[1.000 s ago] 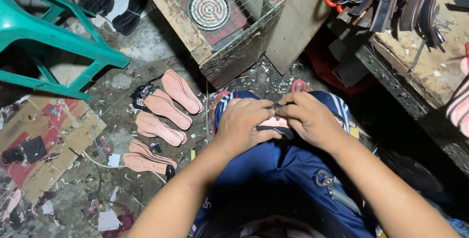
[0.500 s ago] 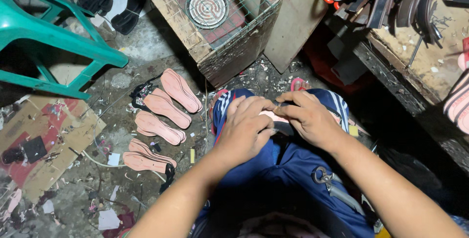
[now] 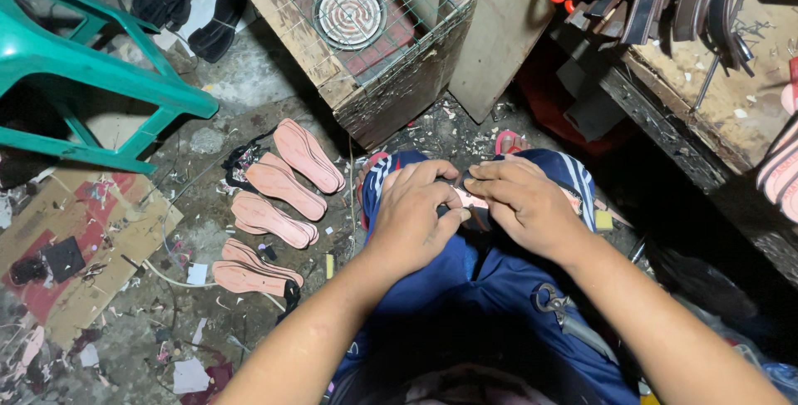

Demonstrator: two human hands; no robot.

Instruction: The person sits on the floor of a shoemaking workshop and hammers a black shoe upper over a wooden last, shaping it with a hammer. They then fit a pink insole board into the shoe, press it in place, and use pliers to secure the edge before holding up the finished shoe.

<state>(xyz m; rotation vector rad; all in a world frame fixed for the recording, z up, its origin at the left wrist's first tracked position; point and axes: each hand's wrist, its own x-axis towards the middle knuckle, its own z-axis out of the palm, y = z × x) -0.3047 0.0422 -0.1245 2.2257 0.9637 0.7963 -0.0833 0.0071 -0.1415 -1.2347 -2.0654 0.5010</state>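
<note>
On the littered floor we note a row of pink shoe insoles (image 3: 274,206), lying side by side just left of the seated person's knees, with a green plastic chair (image 3: 91,81) further left over flattened cardboard (image 3: 83,247). Ahead stands a wire-mesh wooden box (image 3: 374,48) holding a round coil heater (image 3: 350,13); a workbench (image 3: 706,98) bearing dark strips sits at right.

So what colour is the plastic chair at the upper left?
The plastic chair is teal green, seen clearly in the head view.
</note>
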